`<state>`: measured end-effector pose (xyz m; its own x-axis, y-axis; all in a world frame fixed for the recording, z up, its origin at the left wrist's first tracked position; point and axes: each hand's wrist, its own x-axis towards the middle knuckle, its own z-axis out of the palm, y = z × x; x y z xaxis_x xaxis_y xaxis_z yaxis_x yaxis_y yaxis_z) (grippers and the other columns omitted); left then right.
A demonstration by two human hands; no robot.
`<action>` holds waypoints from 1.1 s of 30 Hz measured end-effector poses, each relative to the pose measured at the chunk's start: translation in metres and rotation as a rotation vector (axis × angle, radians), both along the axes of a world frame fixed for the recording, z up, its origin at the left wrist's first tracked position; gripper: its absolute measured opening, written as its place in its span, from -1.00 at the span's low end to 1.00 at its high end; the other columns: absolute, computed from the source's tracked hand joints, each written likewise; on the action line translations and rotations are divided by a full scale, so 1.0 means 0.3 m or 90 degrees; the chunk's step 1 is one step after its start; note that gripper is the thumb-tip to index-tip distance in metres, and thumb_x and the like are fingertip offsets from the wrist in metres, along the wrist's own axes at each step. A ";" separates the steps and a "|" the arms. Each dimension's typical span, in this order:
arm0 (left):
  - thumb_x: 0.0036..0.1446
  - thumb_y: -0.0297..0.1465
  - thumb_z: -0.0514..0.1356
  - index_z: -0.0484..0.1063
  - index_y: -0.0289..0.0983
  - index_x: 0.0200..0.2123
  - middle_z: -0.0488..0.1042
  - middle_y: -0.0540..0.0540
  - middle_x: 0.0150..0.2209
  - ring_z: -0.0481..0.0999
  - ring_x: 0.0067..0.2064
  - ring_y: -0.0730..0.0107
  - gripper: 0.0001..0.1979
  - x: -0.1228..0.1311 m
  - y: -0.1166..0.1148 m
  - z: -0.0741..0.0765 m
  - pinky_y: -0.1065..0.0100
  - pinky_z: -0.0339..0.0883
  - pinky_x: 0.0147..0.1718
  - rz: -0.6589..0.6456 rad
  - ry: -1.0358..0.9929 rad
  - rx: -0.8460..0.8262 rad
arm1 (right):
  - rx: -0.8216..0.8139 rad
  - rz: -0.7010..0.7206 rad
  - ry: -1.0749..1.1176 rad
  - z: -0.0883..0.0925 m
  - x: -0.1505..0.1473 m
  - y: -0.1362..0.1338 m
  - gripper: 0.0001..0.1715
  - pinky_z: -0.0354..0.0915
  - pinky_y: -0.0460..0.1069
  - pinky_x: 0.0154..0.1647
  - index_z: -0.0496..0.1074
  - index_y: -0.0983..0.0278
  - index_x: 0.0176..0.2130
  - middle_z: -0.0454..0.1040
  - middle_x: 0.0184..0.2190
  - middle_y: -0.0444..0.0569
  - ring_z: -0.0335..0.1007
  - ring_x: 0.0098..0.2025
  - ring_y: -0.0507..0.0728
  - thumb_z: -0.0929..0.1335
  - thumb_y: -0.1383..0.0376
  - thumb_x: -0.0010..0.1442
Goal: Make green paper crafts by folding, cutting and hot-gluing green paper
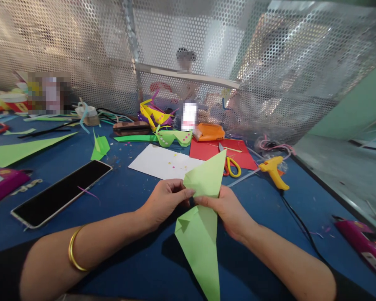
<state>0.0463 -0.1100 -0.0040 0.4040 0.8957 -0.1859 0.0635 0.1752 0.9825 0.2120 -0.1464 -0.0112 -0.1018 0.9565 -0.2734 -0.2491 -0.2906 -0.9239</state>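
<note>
A folded light-green paper (203, 242) is held upright over the blue table, with pointed ends at top and bottom. My left hand (167, 198) pinches its left edge near the middle, thumb on the front. From the right, my right hand (230, 209) grips the same paper, its thumb lying across the front close to my left thumb. A small triangular fold shows on the paper's left side, just below the hands. Behind the paper lie a white sheet (150, 163) with small sequins and scissors with yellow and red handles (234, 167).
A phone (62, 194) lies at the left, near green paper pieces (21, 150). A yellow glue gun (275, 172) with a black cord is at the right. Green paper glasses (175, 137), red paper (203, 148) and an orange pouch (211, 132) sit farther back before a perforated metal screen (97, 54).
</note>
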 end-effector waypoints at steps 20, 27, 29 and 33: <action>-0.15 -0.23 0.37 0.50 -0.33 -0.49 0.46 0.00 -0.58 0.37 -0.54 0.46 -0.73 0.009 -0.015 0.002 0.41 0.23 -0.51 -0.004 -0.029 -0.071 | 0.028 0.027 0.001 0.015 -0.012 -0.009 -0.54 0.39 0.09 -0.21 0.53 0.30 -0.19 0.61 -0.29 0.00 0.52 -0.28 0.21 0.53 0.30 -0.17; -0.14 -0.26 0.37 0.51 -0.33 -0.52 0.44 -0.01 -0.60 0.36 -0.56 0.47 -0.76 0.001 -0.010 -0.001 0.42 0.22 -0.53 -0.002 -0.034 -0.060 | 0.035 0.052 0.008 0.012 -0.004 -0.011 -0.57 0.39 0.08 -0.20 0.54 0.30 -0.20 0.61 -0.30 -0.01 0.52 -0.29 0.19 0.54 0.28 -0.14; -0.13 -0.27 0.36 0.51 -0.34 -0.53 0.42 0.00 -0.62 0.34 -0.58 0.50 -0.78 0.000 -0.008 -0.004 0.44 0.19 -0.54 -0.029 -0.060 -0.091 | 0.040 0.063 0.019 0.015 -0.004 -0.012 -0.58 0.38 0.06 -0.22 0.55 0.30 -0.21 0.61 -0.34 -0.03 0.51 -0.32 0.17 0.54 0.30 -0.15; -0.10 -0.26 0.37 0.51 -0.33 -0.51 0.43 0.00 -0.61 0.34 -0.57 0.51 -0.77 0.001 -0.005 -0.008 0.44 0.20 -0.53 -0.042 -0.086 -0.163 | 0.030 0.051 0.031 0.016 -0.004 -0.010 -0.57 0.39 0.04 -0.26 0.55 0.29 -0.21 0.61 -0.33 -0.04 0.50 -0.35 0.15 0.53 0.33 -0.17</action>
<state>0.0464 -0.1116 -0.0063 0.4966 0.7971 -0.3434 -0.0454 0.4190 0.9069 0.2107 -0.1494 -0.0063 -0.1904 0.9565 -0.2208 -0.2718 -0.2675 -0.9244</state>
